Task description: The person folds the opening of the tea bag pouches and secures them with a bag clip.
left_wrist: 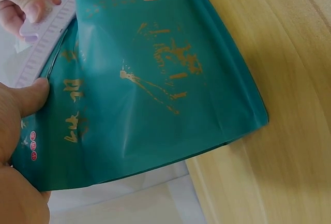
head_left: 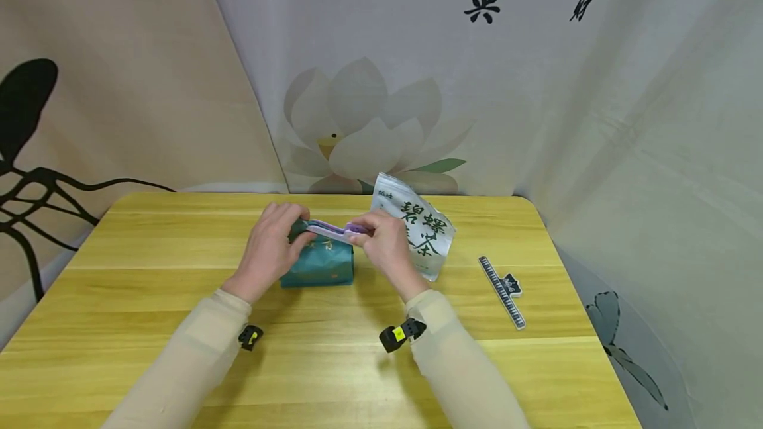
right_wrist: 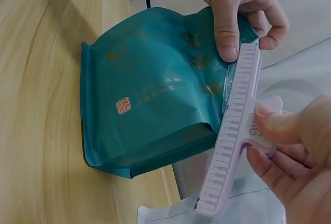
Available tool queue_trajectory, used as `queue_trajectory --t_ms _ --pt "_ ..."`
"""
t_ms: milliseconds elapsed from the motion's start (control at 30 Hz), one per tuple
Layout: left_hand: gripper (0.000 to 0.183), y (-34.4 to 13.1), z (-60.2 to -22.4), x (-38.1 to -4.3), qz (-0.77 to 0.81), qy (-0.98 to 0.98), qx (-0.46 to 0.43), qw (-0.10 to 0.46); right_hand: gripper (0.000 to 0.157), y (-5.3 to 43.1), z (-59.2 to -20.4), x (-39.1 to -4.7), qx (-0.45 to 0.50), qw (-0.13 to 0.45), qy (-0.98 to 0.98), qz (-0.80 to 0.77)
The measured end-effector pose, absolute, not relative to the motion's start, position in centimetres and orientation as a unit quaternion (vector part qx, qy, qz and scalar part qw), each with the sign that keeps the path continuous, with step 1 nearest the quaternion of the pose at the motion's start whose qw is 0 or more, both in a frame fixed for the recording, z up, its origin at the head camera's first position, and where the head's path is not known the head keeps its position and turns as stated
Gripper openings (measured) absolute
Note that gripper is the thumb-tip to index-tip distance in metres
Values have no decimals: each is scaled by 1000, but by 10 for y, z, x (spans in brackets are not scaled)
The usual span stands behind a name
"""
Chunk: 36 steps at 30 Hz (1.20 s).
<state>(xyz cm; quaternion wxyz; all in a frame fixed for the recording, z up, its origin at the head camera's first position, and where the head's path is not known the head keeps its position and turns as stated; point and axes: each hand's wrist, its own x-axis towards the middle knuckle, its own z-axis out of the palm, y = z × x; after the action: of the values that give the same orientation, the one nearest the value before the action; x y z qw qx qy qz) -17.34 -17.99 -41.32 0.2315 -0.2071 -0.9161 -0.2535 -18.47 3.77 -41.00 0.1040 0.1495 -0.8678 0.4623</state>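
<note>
A teal tea bag [head_left: 322,267] with gold lettering stands on the table in front of me. My left hand [head_left: 271,243] pinches its top edge, thumb on the near face in the right wrist view. With thumb and fingers, my right hand [head_left: 384,243] pinches the tab of a long lilac sealing clip [right_wrist: 232,131] printed with piano keys. The clip lies along the bag's top edge [right_wrist: 226,87], its one end right by my left thumb [right_wrist: 227,43]. Its other end sticks out past the bag's side.
Behind my right hand a silver pouch [head_left: 426,234] with dark green characters lies on the wooden table [head_left: 298,363]. A black-and-white piano-key clip [head_left: 502,293] lies farther right. A printed curtain [head_left: 381,32] hangs behind the table's far edge.
</note>
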Motion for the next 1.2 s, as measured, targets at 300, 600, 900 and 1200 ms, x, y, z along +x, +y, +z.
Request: queue_trajectory --t_ms 300,600,900,1200 --pt "39 -179 -413 -173 -255 -924 -189 215 17 35 -409 -184 141 99 -863 475" --pt "44 -179 -414 -173 -264 -925 -180 203 18 30 -406 -183 146 108 -859 478" --pt "42 -181 -412 -173 -265 -924 -186 204 17 27 -403 -183 149 106 -858 479" --pt "40 -187 -412 -174 -243 -906 -214 272 18 28 -404 -184 148 99 -858 482"
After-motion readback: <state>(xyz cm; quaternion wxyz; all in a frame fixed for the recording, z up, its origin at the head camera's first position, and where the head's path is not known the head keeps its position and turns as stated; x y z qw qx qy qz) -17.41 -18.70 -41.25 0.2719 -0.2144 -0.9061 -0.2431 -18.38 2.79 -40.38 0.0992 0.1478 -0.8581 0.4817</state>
